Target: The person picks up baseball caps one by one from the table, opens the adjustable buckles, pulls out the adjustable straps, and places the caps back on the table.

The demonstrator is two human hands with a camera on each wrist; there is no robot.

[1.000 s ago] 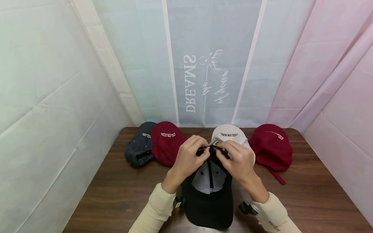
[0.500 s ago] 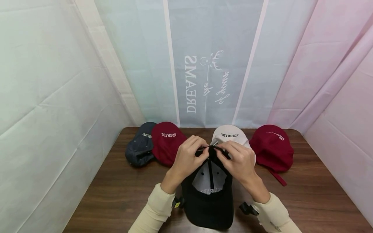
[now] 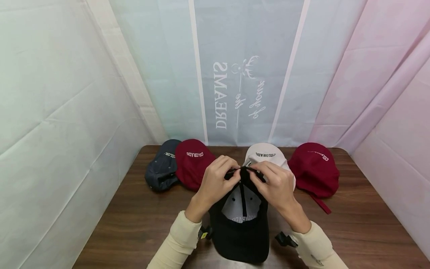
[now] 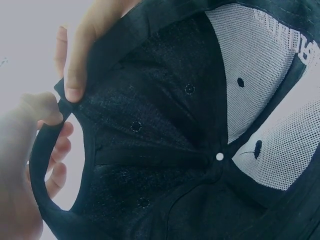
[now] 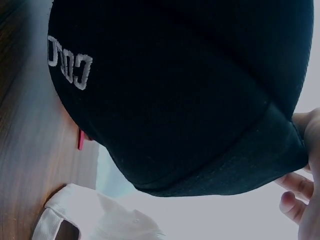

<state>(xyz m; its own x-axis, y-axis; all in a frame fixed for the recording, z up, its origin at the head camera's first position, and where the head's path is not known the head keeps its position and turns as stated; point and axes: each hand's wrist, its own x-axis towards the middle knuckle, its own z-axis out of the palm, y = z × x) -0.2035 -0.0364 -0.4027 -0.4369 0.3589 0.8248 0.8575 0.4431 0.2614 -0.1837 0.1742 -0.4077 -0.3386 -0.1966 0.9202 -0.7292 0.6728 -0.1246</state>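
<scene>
A black baseball cap [image 3: 240, 243] hangs between my hands, its brim toward me and its inside facing up. In the head view my left hand [image 3: 216, 183] pinches the back strap [image 4: 40, 160] between thumb and fingers. My right hand [image 3: 277, 185] pinches the other side of the same strap, its fingertips close to the left ones. The left wrist view shows the lining, with mesh front panels [image 4: 260, 70] and an oval opening above the strap. From the right wrist view the cap's outer crown [image 5: 190, 100] appears, with white raised lettering.
Along the back of the wooden table [image 3: 127, 224] stand a dark blue cap [image 3: 159, 172], a red cap [image 3: 191, 168], a white cap [image 3: 265, 151] and another red cap [image 3: 314, 172] with a trailing strap. Cloth walls [image 3: 248, 37] enclose three sides.
Both hands keep their pinch on the cap's strap with only tiny finger shifts. The other caps stay where they were; the head view moves very slightly.
</scene>
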